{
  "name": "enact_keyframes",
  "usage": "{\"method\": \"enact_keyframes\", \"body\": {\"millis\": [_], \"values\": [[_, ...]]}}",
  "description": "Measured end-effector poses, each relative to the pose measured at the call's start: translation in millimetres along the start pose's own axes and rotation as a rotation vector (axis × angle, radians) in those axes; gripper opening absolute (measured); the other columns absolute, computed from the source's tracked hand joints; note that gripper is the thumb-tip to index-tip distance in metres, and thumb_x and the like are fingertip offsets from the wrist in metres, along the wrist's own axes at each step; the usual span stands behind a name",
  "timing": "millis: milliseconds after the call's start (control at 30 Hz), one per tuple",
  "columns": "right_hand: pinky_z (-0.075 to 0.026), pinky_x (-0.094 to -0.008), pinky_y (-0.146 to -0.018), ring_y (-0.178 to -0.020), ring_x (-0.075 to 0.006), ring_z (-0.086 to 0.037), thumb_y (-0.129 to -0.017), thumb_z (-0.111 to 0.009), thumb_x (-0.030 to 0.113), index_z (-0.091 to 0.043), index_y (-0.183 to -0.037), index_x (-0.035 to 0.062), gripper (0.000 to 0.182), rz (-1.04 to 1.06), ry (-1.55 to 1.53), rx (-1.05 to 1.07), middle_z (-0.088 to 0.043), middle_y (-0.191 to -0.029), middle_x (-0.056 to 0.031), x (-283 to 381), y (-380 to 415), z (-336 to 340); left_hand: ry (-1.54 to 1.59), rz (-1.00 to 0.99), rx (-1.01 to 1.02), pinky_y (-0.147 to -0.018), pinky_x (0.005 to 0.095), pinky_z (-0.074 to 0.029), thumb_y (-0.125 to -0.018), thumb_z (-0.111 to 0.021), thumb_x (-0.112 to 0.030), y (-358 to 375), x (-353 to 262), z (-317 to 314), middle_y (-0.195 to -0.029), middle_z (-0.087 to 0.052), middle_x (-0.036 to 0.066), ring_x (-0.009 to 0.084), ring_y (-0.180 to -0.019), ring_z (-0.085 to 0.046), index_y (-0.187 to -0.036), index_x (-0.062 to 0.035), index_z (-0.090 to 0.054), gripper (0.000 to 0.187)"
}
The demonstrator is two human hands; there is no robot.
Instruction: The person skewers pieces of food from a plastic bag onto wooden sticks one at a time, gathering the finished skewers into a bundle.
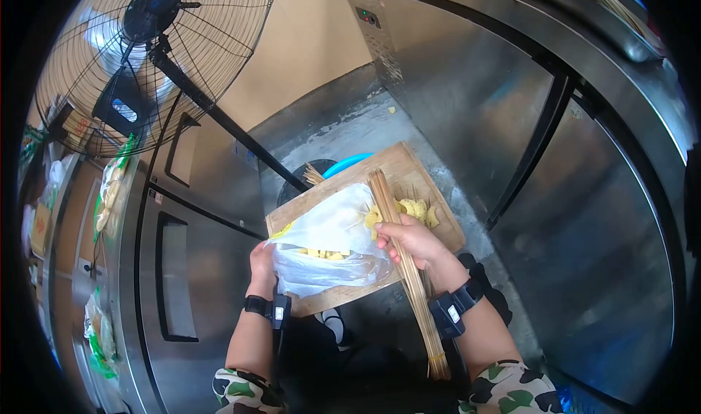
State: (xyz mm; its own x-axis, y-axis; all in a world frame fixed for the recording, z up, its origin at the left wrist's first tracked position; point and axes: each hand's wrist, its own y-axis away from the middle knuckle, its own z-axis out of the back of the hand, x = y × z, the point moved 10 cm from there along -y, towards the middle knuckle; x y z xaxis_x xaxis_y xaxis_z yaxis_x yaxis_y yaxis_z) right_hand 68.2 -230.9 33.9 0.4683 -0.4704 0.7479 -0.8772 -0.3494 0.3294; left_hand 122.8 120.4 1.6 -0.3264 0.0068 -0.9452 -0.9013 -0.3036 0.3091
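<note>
Lying on one flat wooden board (403, 169), one crinkled, translucent plastic bag (328, 220) is pinched at its edge by the left hand (261, 268). One bundle of thin, straight sticks (412, 286) is clasped in the right hand (418, 240). Yellow chunks (325, 254) are enclosed in the bag; further yellow pieces (416, 209), uncountable, are partly hidden behind the bundle. One wire fan (153, 12) is stood beyond, beside steel doors (467, 85).

Black standing fan (151, 12), beige wall (314, 38), steel cabinets (467, 85) on both sides

a wooden board (410, 167) bears a plastic bag (325, 220) and yellow pieces (414, 209).
</note>
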Motion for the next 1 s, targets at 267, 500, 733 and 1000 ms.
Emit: {"method": "enact_keyframes", "body": {"millis": [267,500,733,1000], "values": [[-0.038,-0.0205,-0.035,-0.044,-0.0073,-0.048,-0.085,-0.057,0.019,-0.051,-0.086,0.0039,0.016,0.033,-0.028,0.012,-0.055,-0.065,-0.0036,7,1,3,-1.078,-1.05,0.153,-0.075,0.038,-0.046,-0.069,-0.064,-0.007,102,-73,-119,-0.092,-0.057,0.012,0.0306,-0.089,-0.055,-0.087,-0.0059,-0.06,0.018],[-0.038,-0.0208,-0.035,-0.043,-0.0074,-0.047,-0.086,-0.057,0.018,-0.052,-0.085,0.0041,0.015,0.055,-0.026,0.002,-0.056,-0.064,-0.0033,18,6,5,-1.182,-1.039,0.574,-0.088,0.0381,-0.04,-0.073,-0.054,-0.006,106,-15,-212,-0.104,-0.057,0.009,0.0286,-0.102,-0.051,-0.092,-0.006,-0.062,0.021],[-0.039,-0.0207,-0.037,-0.043,-0.0071,-0.047,-0.087,-0.056,0.018,-0.049,-0.09,0.0048,0.015,0.057,-0.073,-0.012,-0.056,-0.067,-0.0038,23,8,9,-1.094,-1.119,0.342,-0.098,0.0429,-0.035,-0.066,-0.06,-0.001,86,-48,-219,-0.12,-0.048,0.015,0.0351,-0.115,-0.042,-0.114,-0.0067,-0.053,0.049],[-0.038,-0.0205,-0.038,-0.043,-0.0071,-0.046,-0.088,-0.055,0.017,-0.049,-0.093,0.005,0.015,0.029,-0.045,-0.046,-0.056,-0.069,-0.004,23,10,11,-1.066,-0.914,0.366,-0.087,0.0427,-0.039,-0.065,-0.065,-0.004,76,-40,-238,-0.106,-0.051,0.012,0.0334,-0.097,-0.048,-0.109,-0.0057,-0.054,0.045]]}}
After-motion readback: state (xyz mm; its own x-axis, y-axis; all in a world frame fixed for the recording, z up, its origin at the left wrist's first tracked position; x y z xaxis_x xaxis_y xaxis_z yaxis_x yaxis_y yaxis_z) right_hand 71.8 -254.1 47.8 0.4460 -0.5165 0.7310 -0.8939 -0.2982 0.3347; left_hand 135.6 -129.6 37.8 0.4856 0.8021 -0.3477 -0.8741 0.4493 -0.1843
